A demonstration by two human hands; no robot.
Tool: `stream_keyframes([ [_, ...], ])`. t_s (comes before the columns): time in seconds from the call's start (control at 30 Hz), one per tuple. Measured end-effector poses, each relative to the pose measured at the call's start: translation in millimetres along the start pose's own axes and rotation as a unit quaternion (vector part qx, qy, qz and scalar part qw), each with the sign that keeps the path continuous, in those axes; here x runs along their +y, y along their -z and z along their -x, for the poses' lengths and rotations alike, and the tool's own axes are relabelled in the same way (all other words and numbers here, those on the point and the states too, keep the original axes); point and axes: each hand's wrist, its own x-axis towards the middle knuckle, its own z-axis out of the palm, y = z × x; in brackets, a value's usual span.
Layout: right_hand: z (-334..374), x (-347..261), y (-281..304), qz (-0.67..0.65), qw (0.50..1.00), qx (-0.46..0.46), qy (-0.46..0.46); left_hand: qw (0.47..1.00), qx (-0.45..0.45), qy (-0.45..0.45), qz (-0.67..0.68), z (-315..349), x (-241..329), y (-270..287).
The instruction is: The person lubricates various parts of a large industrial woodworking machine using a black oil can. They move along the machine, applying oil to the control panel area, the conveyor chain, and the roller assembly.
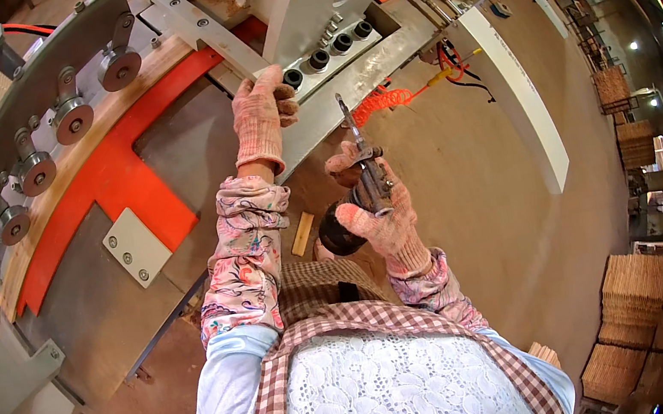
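Tool (371, 173) sat clamped in right hand (392, 219), near machine (325, 0); left hand (259, 123) curled by black knobs (319, 60) — couldn't tell if holding anything. Likely tool-handling step — next move needed steady grip.

From my remote seat I count one orange plate (119, 180). Along its upper left edge I see one curved wooden strip (104, 113) and, beyond that, four metal rollers (74, 124). Just below the plate I find one small white plate (143, 244) with three bolts (128, 257). To the orange plate's right I count four round black fittings (319, 60), two gloved hands, the left hand (259, 119) and right hand (392, 219), one hand tool (372, 176), one coiled red hose (381, 102) and one wooden block (302, 234). Far right of it are several stacks of boards (631, 316), too crowded for me to count.
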Motion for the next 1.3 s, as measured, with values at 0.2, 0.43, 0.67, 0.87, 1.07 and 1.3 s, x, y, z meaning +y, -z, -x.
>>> stream_keyframes([
  [0.2, -9, -9, -8, 0.081, 0.996, -0.023, 0.015, 0.998, 0.026, -0.051, -0.004, 10, -2, 10],
  [0.43, -18, -27, -16, 0.044, 0.998, -0.006, -0.039, 0.974, -0.062, -0.012, -0.219, 45, 24, 14],
  [0.67, -23, -54, -7, 0.004, 0.999, -0.040, 0.005, 0.900, -0.395, 0.073, -0.172, 125, -20, 49],
  [0.87, -38, -50, 47, 0.087, 0.993, -0.053, 0.060, 0.928, -0.329, 0.172, -0.023, 110, -89, 17],
  [1.07, -71, -39, 148, 0.021, 0.972, -0.225, 0.061, 0.881, -0.256, -0.098, -0.386, 127, -124, -40],
  [1.3, -165, 91, 364, 0.257, 0.930, 0.202, -0.168, 0.969, -0.132, -0.167, -0.122, 126, -209, -71],
])
